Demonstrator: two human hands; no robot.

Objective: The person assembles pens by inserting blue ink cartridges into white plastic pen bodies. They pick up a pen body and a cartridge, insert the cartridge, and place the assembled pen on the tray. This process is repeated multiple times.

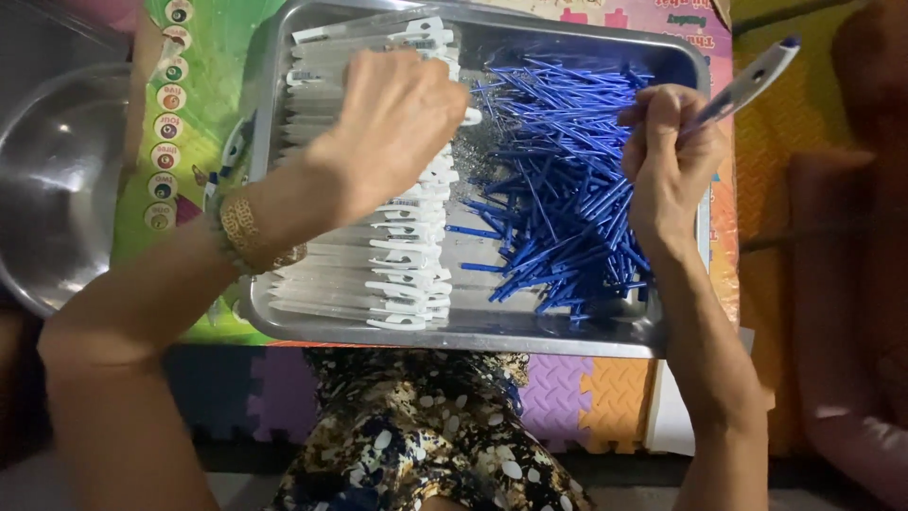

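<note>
white plastic pen barrel with a blue tip (752, 80) sits gripped in the right hand (670, 156), raised over loose blue refill tubes (558, 189) in a shallow steel tray (473, 333). the left hand (397, 123), fingers curled down, rests on rows of white pen barrels (378, 260); its grip cannot be made out.

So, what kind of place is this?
Probably a home floor used for piecework: foam puzzle mats, a metal tray of white pen barrels and blue refills, a steel bowl.
</note>
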